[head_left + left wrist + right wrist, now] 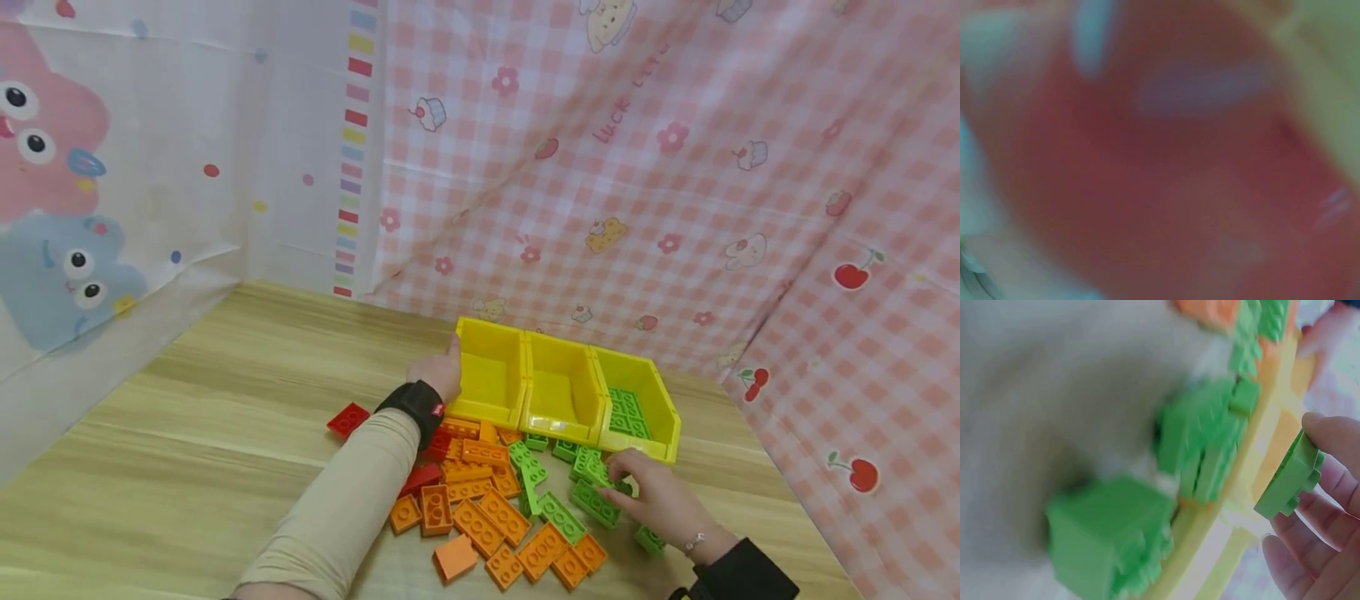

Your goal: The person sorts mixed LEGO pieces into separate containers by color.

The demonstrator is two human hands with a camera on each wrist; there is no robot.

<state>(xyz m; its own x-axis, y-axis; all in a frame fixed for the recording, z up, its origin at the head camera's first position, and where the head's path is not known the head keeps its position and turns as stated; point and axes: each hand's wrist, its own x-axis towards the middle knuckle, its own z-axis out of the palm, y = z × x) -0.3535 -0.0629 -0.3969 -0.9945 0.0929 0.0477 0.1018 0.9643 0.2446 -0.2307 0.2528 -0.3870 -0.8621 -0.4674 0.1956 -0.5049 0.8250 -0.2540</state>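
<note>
My right hand (652,492) pinches a green toy building brick (1291,478) between thumb and fingers, in front of the right-hand yellow bin (660,408). Other green bricks (595,502) lie just under and beside that hand. At the left bin (491,417), my left hand (438,371) is against the outer side wall, one digit reaching up along the edge; its other fingers are hidden. The left wrist view is blurred, filled by a red surface (1147,187) close to the lens. Several green bricks (628,412) sit inside the right bin.
Orange bricks (480,525) spread in front of the bins, with red bricks (348,420) by the left forearm. The middle bin (566,429) stands between the other two. Patterned cloth (525,167) hangs behind the wooden table (187,417).
</note>
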